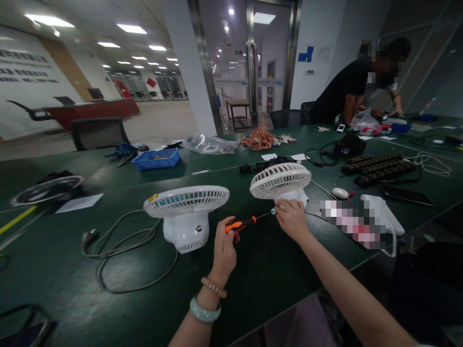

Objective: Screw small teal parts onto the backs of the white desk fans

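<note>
My left hand [224, 243] is closed round the orange and black handle of a screwdriver [241, 224], whose thin shaft points right. At its tip is a small pale-blue part [273, 211], pinched by the fingers of my right hand [292, 219]. Just behind those fingers stands a white fan [280, 180], its round grille facing upward; my right hand hides part of its base. Whether the fingers also touch that base I cannot tell. To the left of my hands, a second white fan [186, 231] lies the same way up, apart from both hands.
A grey power cord [119, 289] with a plug loops at the left. Farther back are a blue tray [156, 159], a clear plastic bag [210, 143] and a copper-coloured wire heap [258, 138]. A white mouse-shaped object [340, 193], phone [407, 195] and co-worker [340, 91] are right.
</note>
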Demonstrator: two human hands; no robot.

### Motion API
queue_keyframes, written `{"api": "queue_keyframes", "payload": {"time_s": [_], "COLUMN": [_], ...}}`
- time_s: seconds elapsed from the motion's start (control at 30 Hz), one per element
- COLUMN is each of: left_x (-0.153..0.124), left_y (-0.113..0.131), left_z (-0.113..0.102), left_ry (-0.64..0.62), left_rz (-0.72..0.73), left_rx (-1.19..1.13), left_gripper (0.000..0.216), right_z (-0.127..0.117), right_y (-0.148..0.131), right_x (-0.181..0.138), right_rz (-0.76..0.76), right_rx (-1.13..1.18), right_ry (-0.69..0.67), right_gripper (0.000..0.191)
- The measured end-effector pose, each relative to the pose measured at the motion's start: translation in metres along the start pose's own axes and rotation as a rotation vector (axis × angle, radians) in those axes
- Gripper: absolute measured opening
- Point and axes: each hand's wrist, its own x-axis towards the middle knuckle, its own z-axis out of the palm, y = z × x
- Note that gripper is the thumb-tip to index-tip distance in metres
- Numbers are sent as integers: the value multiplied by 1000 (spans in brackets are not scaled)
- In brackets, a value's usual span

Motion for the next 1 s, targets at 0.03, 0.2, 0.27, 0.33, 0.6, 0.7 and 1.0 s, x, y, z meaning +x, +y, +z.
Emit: {"api": "queue_keyframes", "payload": {"time_s": [0.03,0.2,0.27,0.33,0.6,0.7,1.0], "left_x": [0,0,0,0,-1,-1,0], "left_y": [0,0,0,1,4,4,4], "left_z": [0,-1,-1,-1,1,2,3], "left_ry": [-4,4,9,7,18,24,22], "left_rz": [1,-4,-13,-18,-18,-8,32], "left_rx": [-12,-3,-6,-7,24,46,125], "left_gripper": [35,36,35,35,36,36,37], "right_z": [0,-1,-2,-3,-2,-2,-1], "right_y": [0,-1,-1,-1,-1,0,1], "right_x": [0,0,0,0,0,0,0], "right_rz": [0,-1,-1,0,-2,3,0], "right_rx": [0,-8,-11,-12,-16,-10,-20], "right_ry": [1,8,7,5,2,-4,-6], "right_gripper": [16,16,16,16,17,17,16]}}
